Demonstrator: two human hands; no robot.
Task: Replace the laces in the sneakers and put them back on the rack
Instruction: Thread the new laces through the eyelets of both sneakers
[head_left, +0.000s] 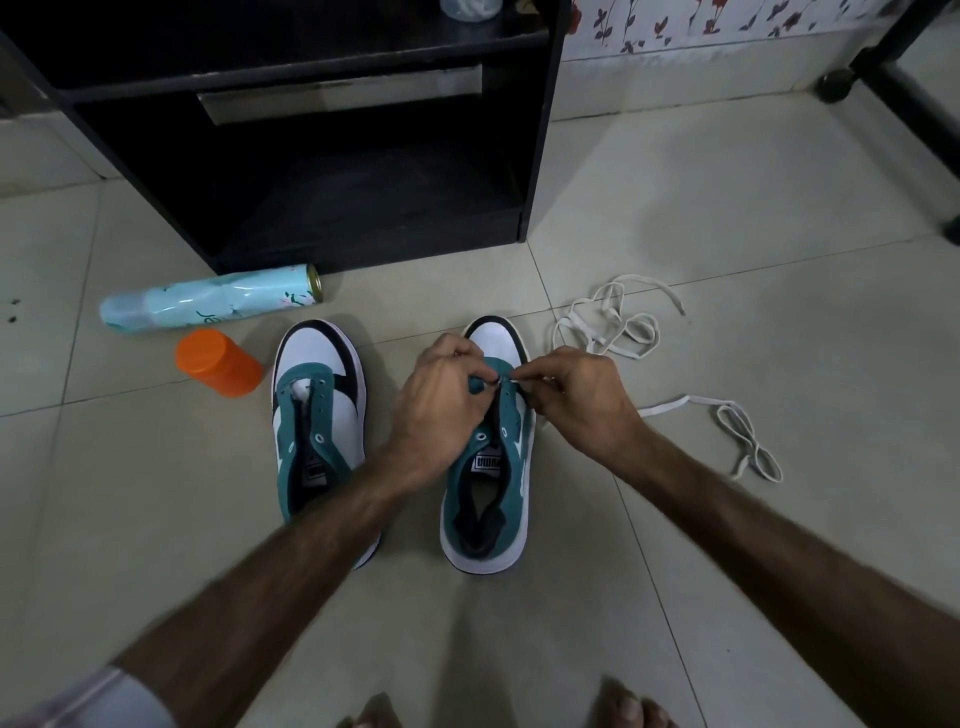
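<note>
- Pale floor tiles (727, 218) carry everything, with bare toes (631, 709) nearest the camera.
- Right sneaker (488, 488), teal and white, lies under both hands.
- Left hand (441, 395) grips its eyelet flap with curled fingers.
- Right hand (582, 400) pinches a white lace (727, 415) tip narrowly, beside the left fingers.
- Left sneaker (319, 415), unlaced, stands left of the fingers.
- Second lace (608, 325) lies beyond the right fingers.
- Black rack (540, 156) stands farthest.

- We see two bare forearms, both hairy, with veins standing out along them.
- Our left hand (441, 395) and right hand (582, 400) wear no gloves, rings or watch.
- A pale grey-white short sleeve edge (98, 701) shows, blurred, at the left arm's upper end.
- Bare toes (631, 709) peek in at the bottom edge.
</note>
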